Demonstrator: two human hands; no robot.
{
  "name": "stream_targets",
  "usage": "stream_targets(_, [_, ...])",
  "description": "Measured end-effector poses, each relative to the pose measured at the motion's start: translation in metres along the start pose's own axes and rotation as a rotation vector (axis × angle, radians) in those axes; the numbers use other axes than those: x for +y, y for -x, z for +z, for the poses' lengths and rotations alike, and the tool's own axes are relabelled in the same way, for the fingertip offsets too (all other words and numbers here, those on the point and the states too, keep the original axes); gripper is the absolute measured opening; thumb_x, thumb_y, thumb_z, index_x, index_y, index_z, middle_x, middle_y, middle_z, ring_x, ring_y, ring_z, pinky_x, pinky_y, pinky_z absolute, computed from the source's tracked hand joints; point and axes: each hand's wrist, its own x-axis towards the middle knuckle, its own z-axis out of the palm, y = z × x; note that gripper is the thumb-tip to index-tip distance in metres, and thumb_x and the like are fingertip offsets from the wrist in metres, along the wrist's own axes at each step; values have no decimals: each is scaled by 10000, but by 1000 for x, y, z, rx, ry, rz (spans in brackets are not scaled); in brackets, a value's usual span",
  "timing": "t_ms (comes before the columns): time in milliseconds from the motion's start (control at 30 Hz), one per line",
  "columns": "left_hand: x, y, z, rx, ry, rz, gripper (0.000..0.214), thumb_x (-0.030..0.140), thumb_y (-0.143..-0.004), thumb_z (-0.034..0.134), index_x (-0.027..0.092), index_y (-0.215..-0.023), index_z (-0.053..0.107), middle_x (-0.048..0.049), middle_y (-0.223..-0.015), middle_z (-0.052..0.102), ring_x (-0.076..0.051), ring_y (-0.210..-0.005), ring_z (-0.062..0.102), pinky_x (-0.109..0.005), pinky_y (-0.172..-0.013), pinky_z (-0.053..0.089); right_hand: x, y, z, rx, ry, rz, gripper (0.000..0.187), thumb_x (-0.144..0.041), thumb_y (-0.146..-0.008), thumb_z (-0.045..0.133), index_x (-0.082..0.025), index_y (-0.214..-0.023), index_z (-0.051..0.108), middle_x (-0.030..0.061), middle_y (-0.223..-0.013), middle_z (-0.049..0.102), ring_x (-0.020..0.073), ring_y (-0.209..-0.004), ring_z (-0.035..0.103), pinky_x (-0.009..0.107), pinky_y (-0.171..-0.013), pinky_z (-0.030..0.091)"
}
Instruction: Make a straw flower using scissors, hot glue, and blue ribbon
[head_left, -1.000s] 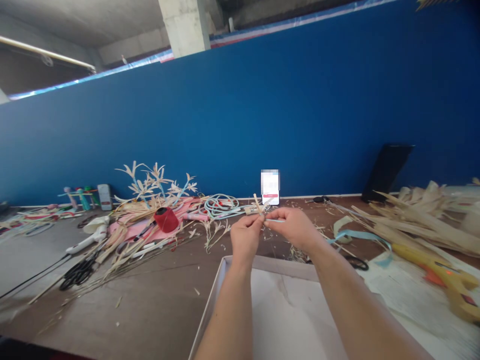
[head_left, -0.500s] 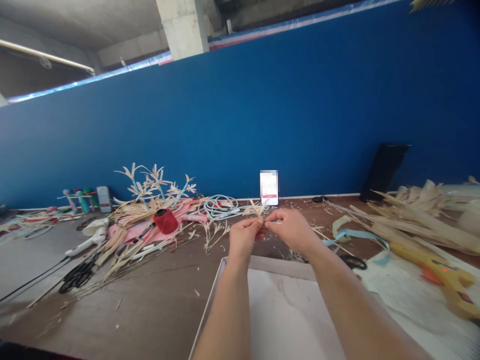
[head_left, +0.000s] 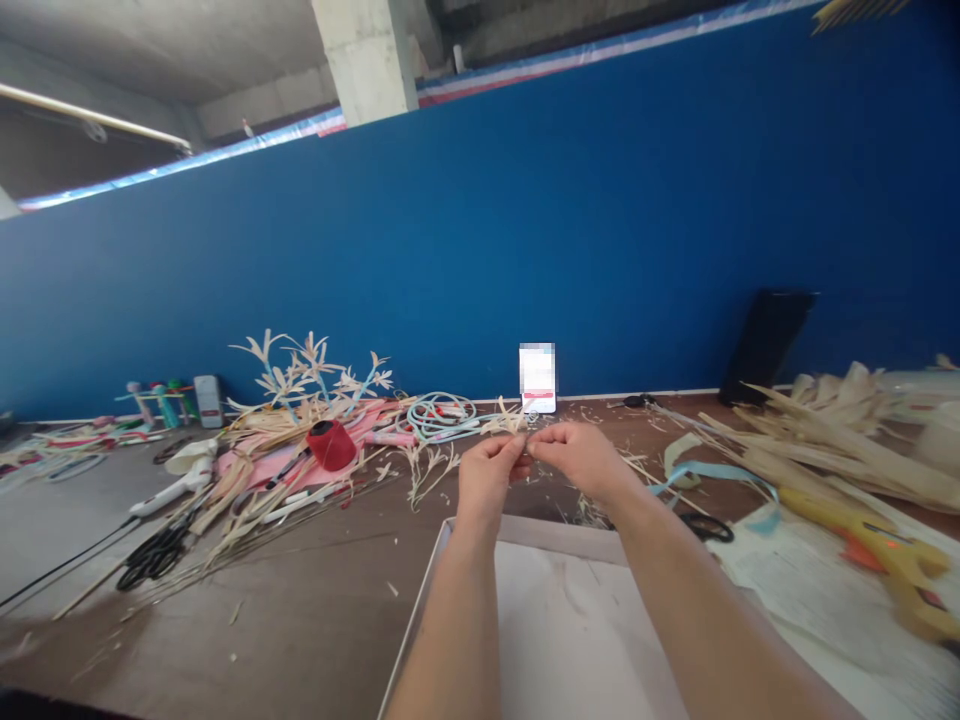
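Above the far edge of a shallow white box, my left hand (head_left: pixel 487 478) pinches the base of a small pale husk flower (head_left: pixel 510 414), whose narrow petals fan out over the fingers. My right hand (head_left: pixel 583 458) is closed too, thumb and forefinger pinched together just right of the left fingertips. Whatever lies between those right fingertips is too small to make out. Under my forearms is the white box (head_left: pixel 559 630). Just behind the hands a phone (head_left: pixel 538 378) leans upright with its screen lit.
Left lie a red thread spool (head_left: pixel 331 445), husk flowers on blue stems (head_left: pixel 319 365), a white corded tool (head_left: pixel 176 485) and black scissors (head_left: pixel 157 550). Right are a yellow glue gun (head_left: pixel 870 545), blue ribbon (head_left: pixel 720 467) and dried husks (head_left: pixel 840 440). A blue partition (head_left: pixel 480 240) stands behind.
The flower sits slightly lower and further left between my fingers. My right hand has shifted slightly left; both hands stay pinched close together.
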Motion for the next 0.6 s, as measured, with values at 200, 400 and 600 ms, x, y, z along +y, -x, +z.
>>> stream_targets(200, [-1,-1,1,-45,71,-6,298,345,-641,692,125,-842,694,-49,-735,645,-105,-645,585,-216,-617,490,0,0,-1,-23,-20,-25,283,-394,-676,566,-159,-738,710,1,-572,594,111,-523,457,224,-486,300])
stream_targets(400, [-4,-4,-1,4,72,8,311,358,-603,718,124,-807,692,-33,-705,632,-77,-590,539,-194,-585,442,-9,4,-1,-15,32,-22,268,-391,-674,558,-175,-715,712,-26,-479,511,95,-467,387,216,-442,264])
stream_targets(600, [-3,-3,-2,63,-45,59,307,382,-612,697,109,-747,664,-3,-603,577,-72,-545,489,-197,-557,390,-16,7,0,10,115,-45,252,-351,-665,546,-173,-723,714,-18,-509,546,102,-481,422,215,-447,284])
